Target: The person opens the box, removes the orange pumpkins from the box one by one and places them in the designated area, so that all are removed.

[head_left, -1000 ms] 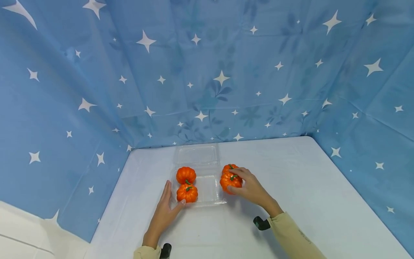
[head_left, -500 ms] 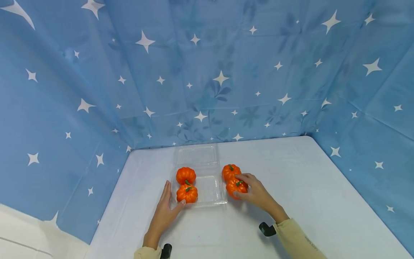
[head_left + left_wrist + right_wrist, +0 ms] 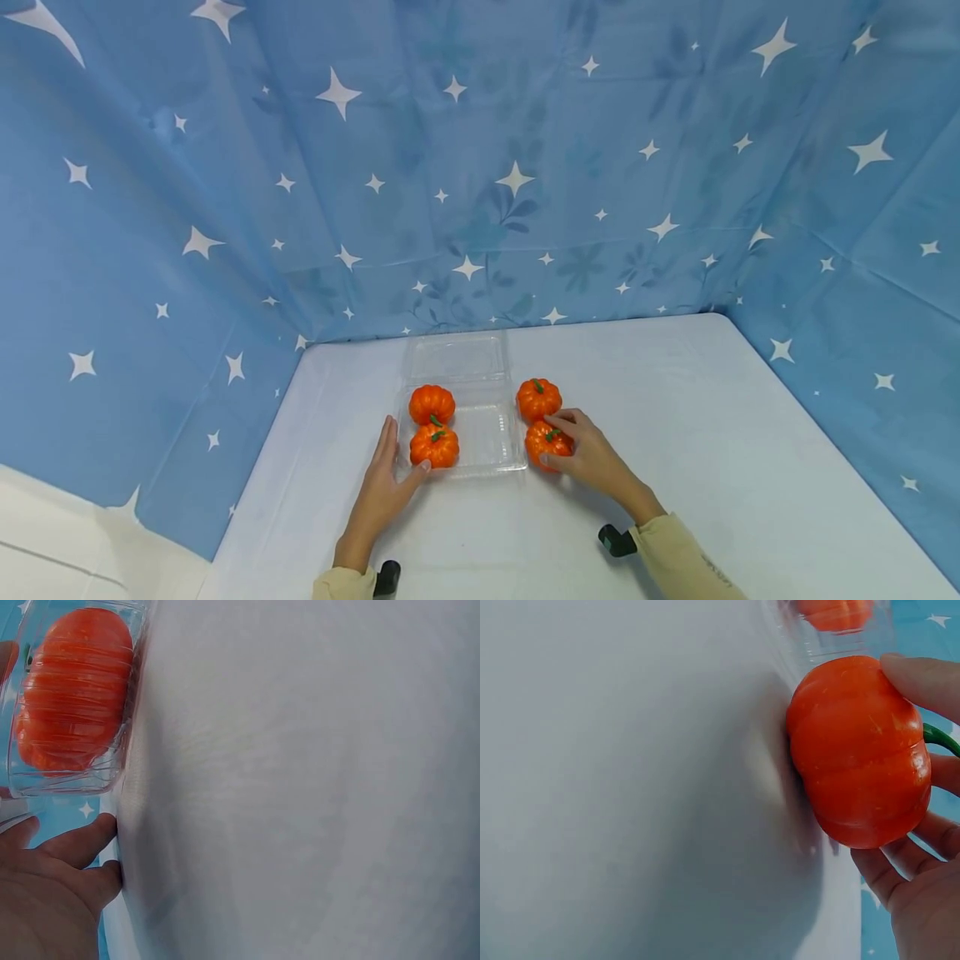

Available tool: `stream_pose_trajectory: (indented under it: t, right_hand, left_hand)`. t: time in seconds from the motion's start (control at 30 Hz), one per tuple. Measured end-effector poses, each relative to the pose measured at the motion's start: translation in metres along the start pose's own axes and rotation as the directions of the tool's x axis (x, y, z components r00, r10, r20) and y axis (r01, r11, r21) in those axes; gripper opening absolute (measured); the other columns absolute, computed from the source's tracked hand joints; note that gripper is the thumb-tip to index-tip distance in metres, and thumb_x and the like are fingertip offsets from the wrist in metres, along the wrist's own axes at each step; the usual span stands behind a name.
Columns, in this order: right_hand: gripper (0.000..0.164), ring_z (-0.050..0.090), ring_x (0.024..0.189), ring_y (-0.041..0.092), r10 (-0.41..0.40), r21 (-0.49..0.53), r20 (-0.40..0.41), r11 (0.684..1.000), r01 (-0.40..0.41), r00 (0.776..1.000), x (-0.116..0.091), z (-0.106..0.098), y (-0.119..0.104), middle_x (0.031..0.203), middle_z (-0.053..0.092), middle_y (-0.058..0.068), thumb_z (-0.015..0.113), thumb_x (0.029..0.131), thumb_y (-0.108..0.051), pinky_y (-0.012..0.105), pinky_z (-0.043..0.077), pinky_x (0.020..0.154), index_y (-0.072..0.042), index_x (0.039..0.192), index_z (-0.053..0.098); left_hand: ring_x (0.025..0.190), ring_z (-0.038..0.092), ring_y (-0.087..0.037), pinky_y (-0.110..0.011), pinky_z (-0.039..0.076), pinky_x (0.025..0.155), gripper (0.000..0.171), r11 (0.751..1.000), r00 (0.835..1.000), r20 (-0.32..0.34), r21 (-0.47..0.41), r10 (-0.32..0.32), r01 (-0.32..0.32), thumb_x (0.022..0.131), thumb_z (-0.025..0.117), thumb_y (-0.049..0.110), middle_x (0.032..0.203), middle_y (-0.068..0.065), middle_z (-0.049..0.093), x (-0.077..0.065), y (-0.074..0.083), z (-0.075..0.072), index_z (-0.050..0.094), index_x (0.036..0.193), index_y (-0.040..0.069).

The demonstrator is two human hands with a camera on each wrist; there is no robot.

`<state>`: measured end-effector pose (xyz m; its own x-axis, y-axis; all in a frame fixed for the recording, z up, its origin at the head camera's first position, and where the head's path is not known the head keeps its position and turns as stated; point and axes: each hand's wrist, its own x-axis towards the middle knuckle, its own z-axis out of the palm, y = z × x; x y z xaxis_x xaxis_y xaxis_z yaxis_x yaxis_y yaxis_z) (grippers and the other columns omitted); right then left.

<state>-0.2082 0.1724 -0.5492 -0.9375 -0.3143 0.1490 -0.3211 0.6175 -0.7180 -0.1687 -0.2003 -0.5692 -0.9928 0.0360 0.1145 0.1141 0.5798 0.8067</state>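
Orange pumpkin [image 3: 545, 446] at the white table [image 3: 652, 392], just right of the clear container [image 3: 482, 435]; your right hand [image 3: 592, 454] pinches it between thumb and fingers. Second pumpkin [image 3: 538, 400] stands just beyond. Your left hand [image 3: 379, 493] lies at the container's near left corner, thumb spread from the fingers. Inside, left half: a nearer pumpkin [image 3: 434, 450] and a farther pumpkin [image 3: 432, 403], touching. Hinged lid [image 3: 457, 358] lies open on the far side, toward the starry blue curtain [image 3: 480, 225]

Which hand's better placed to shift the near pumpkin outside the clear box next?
Likely the right hand: it holds that near pumpkin, while the left hand is at the clear box's opposite side.
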Motion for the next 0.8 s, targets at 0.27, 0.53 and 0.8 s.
stream_pose_trajectory:
  t: [0.27,0.53,0.8]
  right_hand:
    - [0.065,0.056,0.131,0.043,0.003,0.012,-0.021,1.0,-0.003,1.0,-0.0037,0.0049,0.0039,0.143,0.056,0.021,0.087,0.091,-0.022,0.061,0.048,0.111,0.004,0.146,0.062]
    - [0.067,0.057,0.132,0.044,-0.033,-0.002,-0.076,0.999,0.033,0.997,-0.0089,0.0089,0.009,0.144,0.057,0.023,0.087,0.091,-0.025,0.062,0.048,0.11,0.004,0.146,0.061]
    - [0.068,0.052,0.139,0.046,-0.061,0.009,-0.117,0.998,0.062,0.991,-0.0105,0.0087,0.0097,0.151,0.052,0.023,0.085,0.093,-0.026,0.065,0.043,0.113,0.004,0.148,0.06]
  left_hand:
    - [0.151,0.041,-0.043,-0.055,0.031,0.122,0.102,1.0,1.0,0.003,0.015,-0.007,0.007,0.099,0.075,0.044,0.179,-0.013,0.01,0.0003,-0.0006,0.0003,0.016,0.171,0.001]
    - [0.152,0.04,-0.043,-0.056,0.031,0.122,0.102,1.0,1.0,0.0,0.014,-0.008,0.008,0.099,0.075,0.043,0.179,-0.013,0.01,-0.0002,0.0004,0.0001,0.016,0.171,0.001]
    - [0.152,0.04,-0.042,-0.057,0.029,0.123,0.103,1.0,1.0,0.003,0.024,-0.008,0.008,0.099,0.074,0.046,0.179,-0.013,0.01,0.0003,-0.0009,0.0006,0.016,0.171,0.002]
